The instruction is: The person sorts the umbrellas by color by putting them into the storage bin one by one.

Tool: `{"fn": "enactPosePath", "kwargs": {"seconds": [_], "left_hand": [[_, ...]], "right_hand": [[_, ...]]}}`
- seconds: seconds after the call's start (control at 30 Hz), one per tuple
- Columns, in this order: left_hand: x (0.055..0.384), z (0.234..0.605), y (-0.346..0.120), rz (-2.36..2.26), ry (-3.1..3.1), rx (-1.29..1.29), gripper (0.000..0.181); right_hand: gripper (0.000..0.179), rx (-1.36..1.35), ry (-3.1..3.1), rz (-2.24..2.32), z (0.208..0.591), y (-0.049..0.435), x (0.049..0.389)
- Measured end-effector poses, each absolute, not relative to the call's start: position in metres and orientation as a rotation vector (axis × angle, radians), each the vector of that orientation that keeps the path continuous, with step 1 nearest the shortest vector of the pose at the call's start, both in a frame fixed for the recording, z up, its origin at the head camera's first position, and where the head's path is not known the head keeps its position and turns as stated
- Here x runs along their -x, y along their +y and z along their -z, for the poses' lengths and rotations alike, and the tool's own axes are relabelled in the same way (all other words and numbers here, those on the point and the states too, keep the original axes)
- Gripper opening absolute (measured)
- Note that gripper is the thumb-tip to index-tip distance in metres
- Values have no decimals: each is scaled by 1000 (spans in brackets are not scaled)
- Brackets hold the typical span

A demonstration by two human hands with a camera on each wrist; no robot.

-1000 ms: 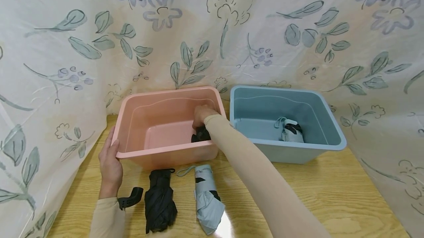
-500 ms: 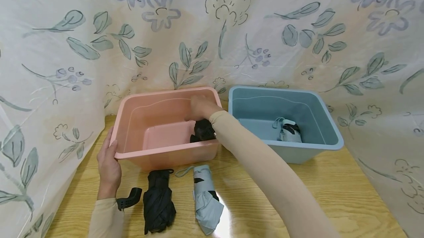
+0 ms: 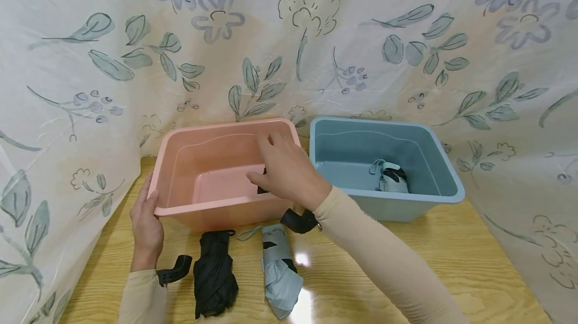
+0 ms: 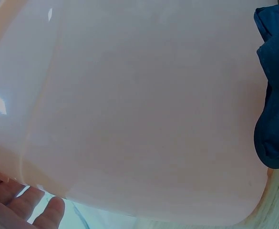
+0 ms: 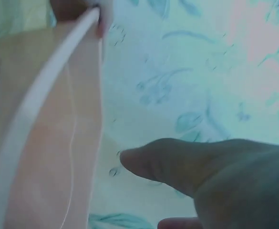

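My left hand [image 3: 146, 228] holds the left front corner of the pink bin [image 3: 189, 208]; in the left wrist view its fingers [image 4: 51, 212] lie along the bin's outer edge. My right hand [image 3: 293, 168] is over the bin's right end, fingers loosely bent and holding nothing. In the right wrist view its thumb [image 5: 163, 160] points free beside the bin's rim [image 5: 32, 105]. A black item [image 3: 262, 188] in the bin is mostly hidden behind the hand. On the table in front lie a folded black umbrella [image 3: 214, 279] and a folded light blue umbrella [image 3: 281, 274].
A blue bin [image 3: 347, 168] stands just right of the pink one, with a folded light blue and black umbrella [image 3: 394, 177] inside. A floral curtain [image 3: 203, 38] hangs behind and along both sides of the wooden table [image 3: 433, 259].
My right hand has come up out of the pink bin and back toward me, leaving the black item inside. My left hand has stayed at the bin's corner.
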State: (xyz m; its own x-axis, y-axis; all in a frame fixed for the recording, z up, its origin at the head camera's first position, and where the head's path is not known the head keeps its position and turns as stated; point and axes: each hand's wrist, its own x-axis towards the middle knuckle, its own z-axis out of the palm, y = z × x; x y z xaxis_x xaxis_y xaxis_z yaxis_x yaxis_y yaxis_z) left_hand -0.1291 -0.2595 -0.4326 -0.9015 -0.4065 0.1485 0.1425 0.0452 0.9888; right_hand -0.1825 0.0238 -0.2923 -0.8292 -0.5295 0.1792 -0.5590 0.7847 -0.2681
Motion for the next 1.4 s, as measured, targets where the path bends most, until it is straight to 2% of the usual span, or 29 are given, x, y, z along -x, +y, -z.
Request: {"fn": "enactPosePath", "kwargs": {"seconds": [0.3,0.57,1.0,1.4], "left_hand": [[128,432,-260,1919,-1920,-253,48],[129,432,-259,1906,-1927,-245,48],[127,431,-258,1928,-1900,-265,48],[127,433,-257,1944,-1859,-233,48]], "right_hand": [[62,-883,-2607,-583,315,45,126],[69,-830,-2655,-670,354,54,88],[85,-710,-2955,-687,435,40,73],[104,-592,-3100,-748,476,16,73]]}}
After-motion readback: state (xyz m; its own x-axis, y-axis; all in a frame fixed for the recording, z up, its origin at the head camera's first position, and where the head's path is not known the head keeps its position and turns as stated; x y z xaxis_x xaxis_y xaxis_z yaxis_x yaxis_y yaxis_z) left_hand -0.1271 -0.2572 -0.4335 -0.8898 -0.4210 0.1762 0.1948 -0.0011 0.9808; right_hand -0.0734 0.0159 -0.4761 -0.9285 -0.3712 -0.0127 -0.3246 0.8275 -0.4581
